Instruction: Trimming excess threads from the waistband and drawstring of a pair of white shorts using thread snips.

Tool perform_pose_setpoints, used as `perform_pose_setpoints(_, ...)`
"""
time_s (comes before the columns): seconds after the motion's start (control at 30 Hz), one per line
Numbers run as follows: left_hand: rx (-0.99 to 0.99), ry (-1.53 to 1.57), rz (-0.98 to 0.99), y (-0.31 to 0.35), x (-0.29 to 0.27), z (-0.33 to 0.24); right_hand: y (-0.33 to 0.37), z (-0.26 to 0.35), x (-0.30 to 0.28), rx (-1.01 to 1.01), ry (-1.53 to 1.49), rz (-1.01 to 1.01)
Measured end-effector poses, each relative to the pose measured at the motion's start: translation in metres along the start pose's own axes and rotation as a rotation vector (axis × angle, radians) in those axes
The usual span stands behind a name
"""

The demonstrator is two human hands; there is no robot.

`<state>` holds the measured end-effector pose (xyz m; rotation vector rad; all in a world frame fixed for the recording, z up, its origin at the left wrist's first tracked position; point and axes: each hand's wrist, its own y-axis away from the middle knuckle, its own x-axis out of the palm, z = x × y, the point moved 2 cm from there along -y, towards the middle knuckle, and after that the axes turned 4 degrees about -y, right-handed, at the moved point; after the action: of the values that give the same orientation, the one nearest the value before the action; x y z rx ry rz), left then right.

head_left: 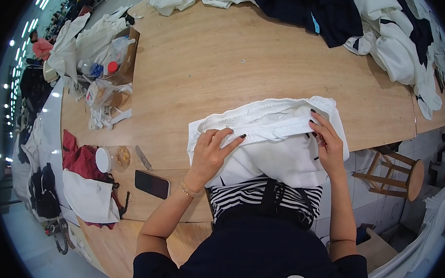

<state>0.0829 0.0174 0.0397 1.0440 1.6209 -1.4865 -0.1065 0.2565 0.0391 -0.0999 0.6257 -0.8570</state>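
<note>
In front of me at the table's near edge lies a white garment [277,155] with a gathered elastic waistband [263,135], its opening facing up. My left hand [212,153] grips the waistband toward its left end, thumb stretched along the band and fingers bent over it. Toward the other end, my right hand [329,145] holds the band between thumb and fingers, partly hidden by the fabric. The garment's lower part rests against my striped clothing [260,195].
A black phone [152,184], a small blade-like tool [143,157] and a white-lidded jar [113,159] lie to the left. Behind them stands a cardboard box [131,57] with bottles. White and navy garments [312,12] are heaped at the far edge; a wooden stool [414,180] is at right.
</note>
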Motion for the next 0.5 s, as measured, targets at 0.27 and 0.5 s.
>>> perform_pose_setpoints(0.27, -0.118, 0.149, 0.242, -0.006, 0.001, -0.017, 0.011, -0.004, 0.008, 0.200, 0.138, 0.201)
perform_pose_setpoints(0.5, -0.405, 0.560, 0.045, -0.045, 0.036, -0.041, -0.002, 0.028, 0.016, 0.253, 0.106, 0.082)
